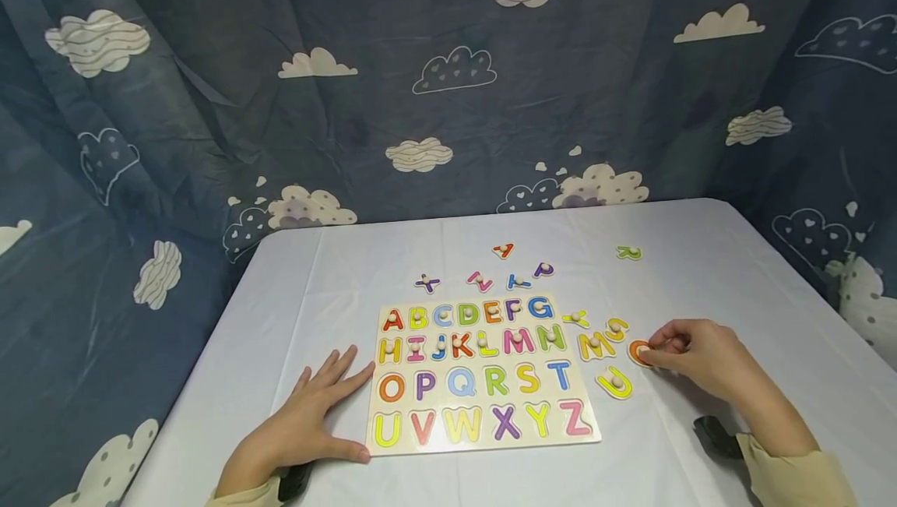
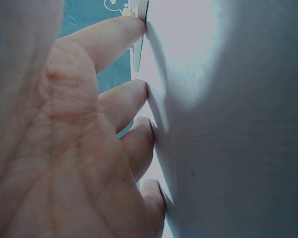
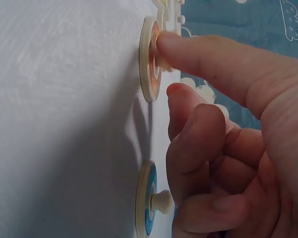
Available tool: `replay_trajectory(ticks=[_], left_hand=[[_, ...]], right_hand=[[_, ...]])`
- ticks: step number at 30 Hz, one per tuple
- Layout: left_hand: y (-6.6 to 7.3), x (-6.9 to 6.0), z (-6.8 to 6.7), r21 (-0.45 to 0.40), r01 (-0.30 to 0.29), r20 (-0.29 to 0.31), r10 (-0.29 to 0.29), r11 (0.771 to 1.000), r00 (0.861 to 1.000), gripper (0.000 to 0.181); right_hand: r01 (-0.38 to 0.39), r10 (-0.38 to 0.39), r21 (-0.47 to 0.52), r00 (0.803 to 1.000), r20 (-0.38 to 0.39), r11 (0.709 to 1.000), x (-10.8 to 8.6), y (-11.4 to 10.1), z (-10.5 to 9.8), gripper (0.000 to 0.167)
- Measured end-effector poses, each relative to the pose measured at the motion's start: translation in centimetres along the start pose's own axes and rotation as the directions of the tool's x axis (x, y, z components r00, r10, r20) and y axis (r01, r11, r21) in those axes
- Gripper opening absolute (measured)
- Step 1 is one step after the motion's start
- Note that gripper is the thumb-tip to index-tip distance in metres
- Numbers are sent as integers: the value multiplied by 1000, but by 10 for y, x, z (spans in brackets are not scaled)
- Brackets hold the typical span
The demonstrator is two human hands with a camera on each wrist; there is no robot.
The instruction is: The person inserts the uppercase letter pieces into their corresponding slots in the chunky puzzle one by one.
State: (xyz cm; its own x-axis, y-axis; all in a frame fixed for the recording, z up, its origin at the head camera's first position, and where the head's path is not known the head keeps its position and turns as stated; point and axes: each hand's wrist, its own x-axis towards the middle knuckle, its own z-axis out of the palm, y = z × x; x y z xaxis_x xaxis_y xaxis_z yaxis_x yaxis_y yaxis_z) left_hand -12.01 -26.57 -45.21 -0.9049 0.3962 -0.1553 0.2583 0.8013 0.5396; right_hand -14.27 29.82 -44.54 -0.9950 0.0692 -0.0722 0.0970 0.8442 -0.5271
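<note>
My left hand [image 1: 301,421] lies spread at the left side of the wooden letter board [image 1: 483,445], index finger and thumb touching its edge. The left wrist view shows those fingers [image 2: 124,104] with their tips on the white cloth. To the right of the board, my right hand [image 1: 708,355] is at a round orange letter piece [image 1: 636,353]. In the right wrist view the thumb touches this orange piece [image 3: 147,59] by its knob, while the other fingers are bent, with a gap between thumb and index finger. A blue knobbed piece [image 3: 144,198] lies below.
Knobbed letters fill the board's upper two rows; the lower two rows show coloured recesses. Loose letters include a purple X [image 1: 427,283], pink Z [image 1: 480,282] and green R [image 1: 628,252] behind the board, and a yellow U [image 1: 614,383] on its right.
</note>
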Motion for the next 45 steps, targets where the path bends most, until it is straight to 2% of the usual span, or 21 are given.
replay_trajectory(ticks=[6,15,18,22,30,37,45], left_hand=[[0,0,1,4,-1,-2,1,1000,1000,122],[0,0,0,9,10,3,-10,1000,1000,122],[2,1,-1,12,9,6,-9,1000,1000,122],[2,0,-2,14,5,5,-5,1000,1000,122],[3,0,-1,7,5,4,-5,1000,1000,122],[2,-1,0,13,17,-3,-17,1000,1000,122],[2,0,-1,12,7,9,-7,1000,1000,122]], right_hand=[[-24,24,-1,1000,8,1000,0,2,1,34],[33,-33,-4,999,-27,999,1,-2,4,28],[27,-27,-3,999,-32,1000,1,-3,5,30],[13,-13,2,1000,-26,1000,1,-5,8,33],[11,-11,23,1000,-5,1000,0,-7,6,27],[26,-26,16,1000,-6,1000,1,-7,8,31],[49,-49,12,999,5,999,1,-5,6,26]])
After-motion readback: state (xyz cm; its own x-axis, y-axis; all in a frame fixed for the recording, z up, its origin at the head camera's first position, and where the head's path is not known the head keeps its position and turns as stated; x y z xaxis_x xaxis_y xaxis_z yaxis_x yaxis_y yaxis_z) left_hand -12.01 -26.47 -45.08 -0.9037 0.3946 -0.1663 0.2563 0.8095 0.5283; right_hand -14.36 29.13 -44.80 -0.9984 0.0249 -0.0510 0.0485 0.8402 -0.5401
